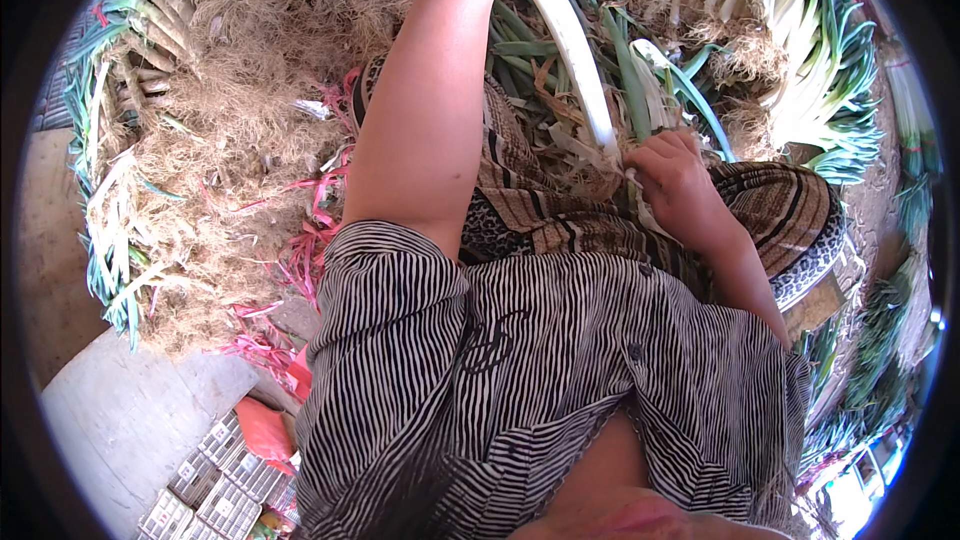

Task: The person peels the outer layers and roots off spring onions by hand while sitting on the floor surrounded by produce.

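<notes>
A long white-stalked green onion slants down from the top edge to above my lap. At its root end, my right hand has its fingers closed, with a pale strip or root showing at the fingertips. My left forearm stretches up to the top edge, close to the stalk's upper part. The left hand itself is out of view, so its grip is hidden. Loose green leaves and dry peelings lie under and around the stalk, in front of the patterned cloth over my legs.
Unpeeled green onions with tangled roots are heaped at the left. White-stalked ones are piled at the upper right. Pink ties lie left of me. Crates stand at the lower left, and green bundles line the right.
</notes>
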The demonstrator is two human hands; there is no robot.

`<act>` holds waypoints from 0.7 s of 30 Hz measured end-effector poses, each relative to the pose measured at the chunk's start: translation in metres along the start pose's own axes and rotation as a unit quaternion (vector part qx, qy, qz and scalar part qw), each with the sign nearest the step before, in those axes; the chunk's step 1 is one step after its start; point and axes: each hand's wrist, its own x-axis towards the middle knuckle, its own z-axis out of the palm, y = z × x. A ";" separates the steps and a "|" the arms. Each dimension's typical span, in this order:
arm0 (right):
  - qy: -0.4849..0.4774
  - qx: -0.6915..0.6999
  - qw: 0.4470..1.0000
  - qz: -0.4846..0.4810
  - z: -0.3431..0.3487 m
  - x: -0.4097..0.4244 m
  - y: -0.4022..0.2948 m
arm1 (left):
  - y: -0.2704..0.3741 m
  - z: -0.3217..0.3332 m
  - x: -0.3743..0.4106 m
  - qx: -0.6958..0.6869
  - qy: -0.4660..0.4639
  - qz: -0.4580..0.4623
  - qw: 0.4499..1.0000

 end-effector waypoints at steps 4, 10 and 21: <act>-0.218 -0.026 0.976 -0.005 0.002 -0.043 -0.009 | -0.011 0.012 0.024 0.088 0.033 0.039 0.995; 0.084 0.014 0.990 0.111 0.015 -0.067 0.007 | -0.002 -0.005 0.027 0.124 0.085 0.073 0.986; 0.145 0.057 0.975 0.158 -0.002 0.054 -0.018 | 0.009 0.031 -0.018 -0.031 0.018 0.044 0.998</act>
